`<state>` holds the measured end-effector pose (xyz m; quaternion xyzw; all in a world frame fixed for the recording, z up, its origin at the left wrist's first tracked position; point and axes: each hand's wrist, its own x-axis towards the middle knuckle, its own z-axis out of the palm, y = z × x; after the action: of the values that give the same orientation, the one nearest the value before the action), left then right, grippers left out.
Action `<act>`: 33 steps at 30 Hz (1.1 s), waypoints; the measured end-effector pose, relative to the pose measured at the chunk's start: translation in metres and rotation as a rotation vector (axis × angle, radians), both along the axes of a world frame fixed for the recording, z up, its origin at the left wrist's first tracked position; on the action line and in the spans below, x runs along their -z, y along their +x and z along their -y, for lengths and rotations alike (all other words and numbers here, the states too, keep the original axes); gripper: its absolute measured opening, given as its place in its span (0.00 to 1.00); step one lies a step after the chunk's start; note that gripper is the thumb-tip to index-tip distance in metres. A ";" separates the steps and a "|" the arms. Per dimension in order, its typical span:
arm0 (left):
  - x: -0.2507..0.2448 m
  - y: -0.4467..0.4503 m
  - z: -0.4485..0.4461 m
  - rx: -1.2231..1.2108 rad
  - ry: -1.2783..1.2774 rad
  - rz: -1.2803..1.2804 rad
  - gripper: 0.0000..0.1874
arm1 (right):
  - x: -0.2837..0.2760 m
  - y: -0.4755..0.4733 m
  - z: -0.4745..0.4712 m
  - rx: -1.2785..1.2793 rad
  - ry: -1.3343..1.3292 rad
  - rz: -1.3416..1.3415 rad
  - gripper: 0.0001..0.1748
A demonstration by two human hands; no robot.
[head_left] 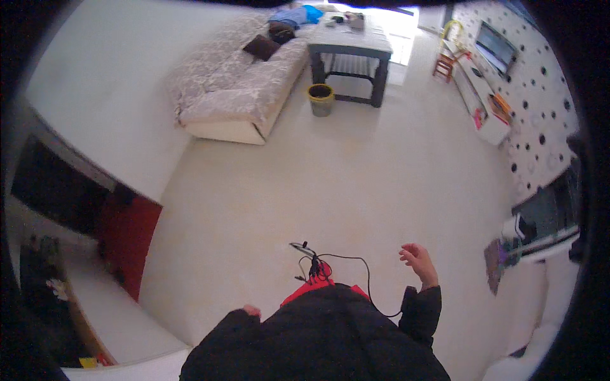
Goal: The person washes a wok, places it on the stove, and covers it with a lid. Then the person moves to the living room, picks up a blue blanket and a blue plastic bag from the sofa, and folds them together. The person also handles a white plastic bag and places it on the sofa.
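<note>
My right hand (pixel 420 263) is held out over the floor, its fingers loosely curved and holding nothing that I can see. Of my left hand (pixel 252 310), only a small part shows past the black sleeve, so its fingers are hidden. Between the two hands, a bundle of black cables (pixel 316 269) hangs in front of red cloth (pixel 305 289) below my black padded jacket (pixel 329 328). One black cable (pixel 368 276) loops from the bundle towards my right sleeve.
Pale floor (pixel 333 190) stretches ahead. A covered sofa (pixel 233 95) runs along the left wall, beside a dark-legged table (pixel 352 40) and a waste bin (pixel 321 101). Right stand a low white cabinet (pixel 493 128), a small wooden stool (pixel 443 66) and a broom head (pixel 493 264).
</note>
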<state>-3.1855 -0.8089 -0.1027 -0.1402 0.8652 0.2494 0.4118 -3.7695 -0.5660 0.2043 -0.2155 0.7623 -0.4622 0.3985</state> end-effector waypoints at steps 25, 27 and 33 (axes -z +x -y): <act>-0.030 -0.379 0.385 -1.922 0.601 -0.087 0.10 | -0.016 -0.406 0.576 -0.391 -0.036 -0.030 0.17; -0.030 -0.387 0.399 -1.971 0.723 -0.040 0.10 | -0.012 -0.414 0.617 -0.443 -0.038 -0.014 0.16; -0.022 -0.424 0.545 -0.608 0.168 -0.256 0.09 | 0.007 -0.447 0.771 -0.508 -0.029 0.000 0.15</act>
<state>-3.6093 -1.3535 -0.0811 -0.3250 0.8050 0.4466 0.2165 -4.2167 -1.3368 0.1975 -0.4057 0.6771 -0.3581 0.4987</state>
